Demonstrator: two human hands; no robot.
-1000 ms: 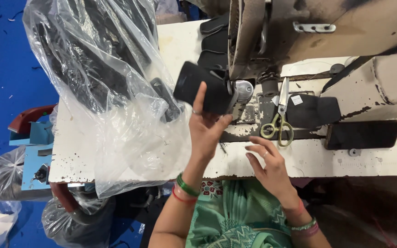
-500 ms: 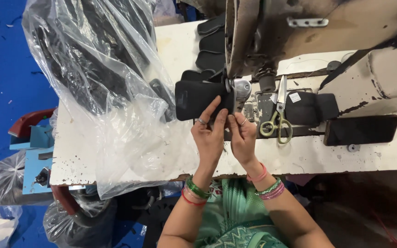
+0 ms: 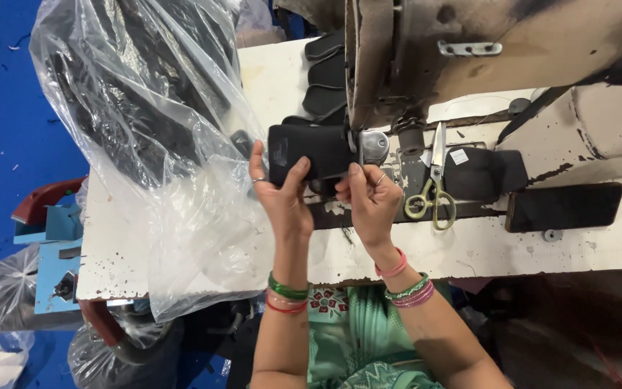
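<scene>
One big sewing machine (image 3: 512,57), beige and badly chipped, fills the upper right and overhangs the worn white surface (image 3: 469,252). To its left a large clear plastic bag (image 3: 145,130), bulging with dark pieces, slumps across the surface and spills over its near edge. A stack of black padded pieces (image 3: 323,72) lies behind the machine's head. A dark flat slab (image 3: 563,207) sits at the right, near the front edge, with another black piece (image 3: 480,173) just beside it. Both hands are clamped on one black padded piece (image 3: 309,151), held at the machine's needle end: the left hand (image 3: 280,194) grips its left side and lower edge, the right hand (image 3: 370,198) pinches its lower right corner. Green-handled scissors (image 3: 433,191) lie just right of the right hand.
</scene>
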